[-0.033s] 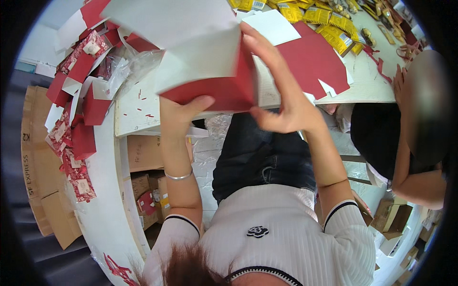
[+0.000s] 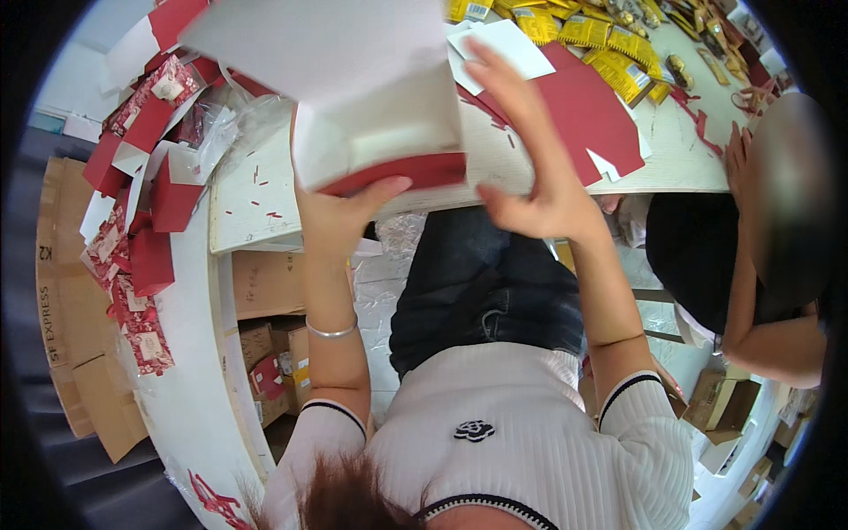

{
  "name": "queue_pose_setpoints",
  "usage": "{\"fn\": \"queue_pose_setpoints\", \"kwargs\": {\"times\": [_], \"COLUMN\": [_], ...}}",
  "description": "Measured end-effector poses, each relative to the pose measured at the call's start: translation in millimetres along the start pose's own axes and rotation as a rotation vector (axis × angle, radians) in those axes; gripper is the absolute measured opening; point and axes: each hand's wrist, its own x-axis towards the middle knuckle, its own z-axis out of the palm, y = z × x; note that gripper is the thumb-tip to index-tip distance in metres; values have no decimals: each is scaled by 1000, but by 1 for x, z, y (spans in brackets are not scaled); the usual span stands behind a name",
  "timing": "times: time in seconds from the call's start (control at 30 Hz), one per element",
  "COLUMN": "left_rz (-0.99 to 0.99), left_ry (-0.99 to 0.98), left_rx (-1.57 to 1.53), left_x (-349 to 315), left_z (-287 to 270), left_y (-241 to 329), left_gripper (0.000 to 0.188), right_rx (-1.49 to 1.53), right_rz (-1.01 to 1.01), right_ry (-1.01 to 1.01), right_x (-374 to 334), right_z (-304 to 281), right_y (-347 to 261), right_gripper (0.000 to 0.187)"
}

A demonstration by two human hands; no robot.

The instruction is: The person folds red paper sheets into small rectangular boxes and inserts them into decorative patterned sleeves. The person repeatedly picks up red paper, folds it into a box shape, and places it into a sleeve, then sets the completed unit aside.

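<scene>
My left hand (image 2: 340, 212) grips a red gift box (image 2: 402, 174) with a white inside, its thumb lying along the front wall. The box is held above the table's near edge, tilted so that its inside shows, with nothing visible in it. Its large white lid flap (image 2: 327, 40) stands raised at the back, slightly blurred. Just right of the box, my right hand (image 2: 552, 190) is open with fingers and thumb apart, seemingly not touching it. Behind that hand lie flat red box blanks (image 2: 583, 119) with white undersides.
Red boxes and patterned red packages (image 2: 152, 190) are heaped at the left, beside clear plastic wrap (image 2: 234, 124). Yellow packets (image 2: 609, 53) lie at the far right of the white table (image 2: 256, 199). A person's arm (image 2: 751, 300) rests near the right edge. Cardboard boxes (image 2: 269, 283) sit below.
The box has tipped so more of its inside shows and less of its red outside. My right hand has come away from the box's right side, its fingers spreading.
</scene>
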Motion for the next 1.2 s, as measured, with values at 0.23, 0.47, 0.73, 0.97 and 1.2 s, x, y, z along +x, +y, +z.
{"fn": "queue_pose_setpoints", "kwargs": {"times": [0.23, 0.47, 0.73, 0.97, 1.2], "left_rz": [399, 443, 353, 973, 1100], "left_ry": [188, 210, 141, 430, 258], "left_rx": [-21, 163, 187, 329, 500], "left_x": [-27, -27, -18, 5, 1], "left_z": [64, 84, 69, 38, 12], "left_y": [-20, -11, -14, -35, -38], "left_gripper": [98, 90, 84, 56, 46], "right_rx": [-360, -610, -716, 69, 1642], "right_rz": [144, 361, 439, 754, 883], "right_ry": [-504, -1406, -1536, -1020, -74], "right_x": [11, 72, 70, 43, -42], "right_z": [-7, 8, 45, -18, -28], "right_y": [-38, -3, 32, -5, -17], "right_gripper": [10, 20, 35, 48, 66]}}
